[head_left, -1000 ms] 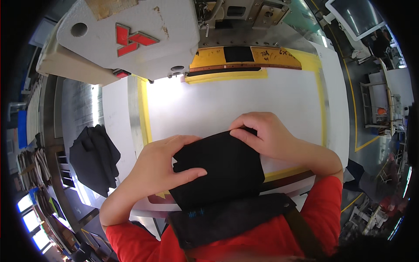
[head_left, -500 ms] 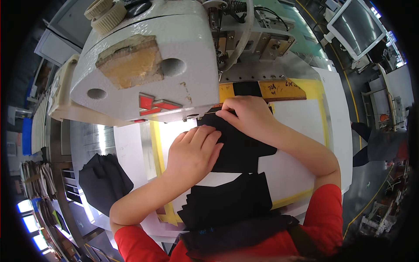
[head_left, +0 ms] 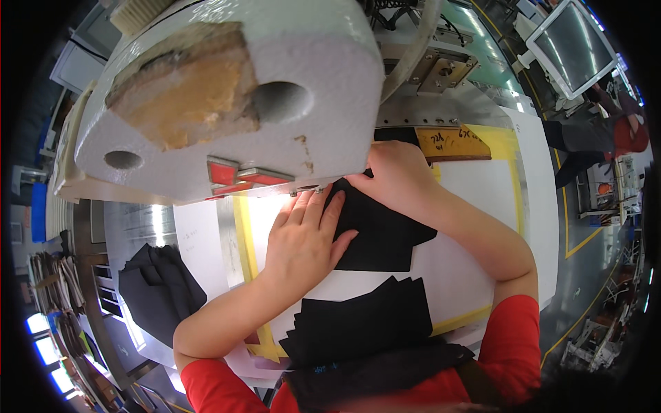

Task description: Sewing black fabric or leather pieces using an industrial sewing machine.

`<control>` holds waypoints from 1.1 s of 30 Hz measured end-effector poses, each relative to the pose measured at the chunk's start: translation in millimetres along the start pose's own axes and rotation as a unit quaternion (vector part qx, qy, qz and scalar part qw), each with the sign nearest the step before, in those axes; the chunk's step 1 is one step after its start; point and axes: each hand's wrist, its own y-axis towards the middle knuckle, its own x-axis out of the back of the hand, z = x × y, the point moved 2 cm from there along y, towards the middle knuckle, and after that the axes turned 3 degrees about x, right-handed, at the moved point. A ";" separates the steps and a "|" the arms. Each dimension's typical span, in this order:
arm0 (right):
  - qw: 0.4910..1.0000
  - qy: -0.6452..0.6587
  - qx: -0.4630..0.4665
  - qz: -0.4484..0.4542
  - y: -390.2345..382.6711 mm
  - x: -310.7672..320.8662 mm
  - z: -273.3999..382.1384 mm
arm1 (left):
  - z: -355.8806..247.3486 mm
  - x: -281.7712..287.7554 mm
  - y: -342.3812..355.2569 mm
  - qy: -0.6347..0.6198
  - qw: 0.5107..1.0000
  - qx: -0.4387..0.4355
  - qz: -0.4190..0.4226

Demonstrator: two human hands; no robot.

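Over grey floor (head_left: pixel 582 286), white worktop (head_left: pixel 475 179), black fabric (head_left: pixel 379 237)

Right fingers (head_left: pixel 383 155) seemingly curled

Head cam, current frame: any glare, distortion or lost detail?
Head view: the white sheet washes out beside the left hand; head view: a bright streak glares off the metal surface at left; head view: fisheye corners go black, and the screen at upper right leans; head view: the black piece by the thumb shows little texture.
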 end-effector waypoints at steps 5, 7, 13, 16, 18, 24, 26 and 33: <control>1.000 0.001 -0.009 -0.002 0.1 0.2 0.3 | -0.4 -0.7 0.1 -0.002 1.000 -0.003 -0.003; 1.000 -0.006 -0.014 -0.001 0.2 0.8 1.2 | -0.3 -0.6 -0.1 0.000 1.000 -0.006 -0.003; 0.999 -0.030 0.005 -0.016 -2.1 0.5 2.4 | -0.1 -2.1 0.3 0.000 1.000 -0.014 -0.011; 0.996 -0.084 0.008 0.015 -3.0 2.2 -2.1 | 1.0 -2.5 2.3 -0.009 1.000 -0.008 0.001; 0.995 -0.098 0.013 -0.005 -7.8 3.4 -6.6 | 2.2 -2.4 3.8 -0.002 1.000 -0.010 0.000; 0.991 -0.127 -0.042 -0.031 -35.8 35.9 -33.9 | 1.3 -0.2 5.1 0.034 0.999 -0.032 -0.025; 0.992 -0.094 -0.053 -0.066 -48.4 41.8 -50.0 | 0.6 0.2 6.0 0.036 0.999 -0.033 -0.021; 0.992 -0.090 -0.023 -0.090 -55.1 44.1 -54.4 | -0.8 2.2 8.2 0.061 0.998 -0.033 -0.009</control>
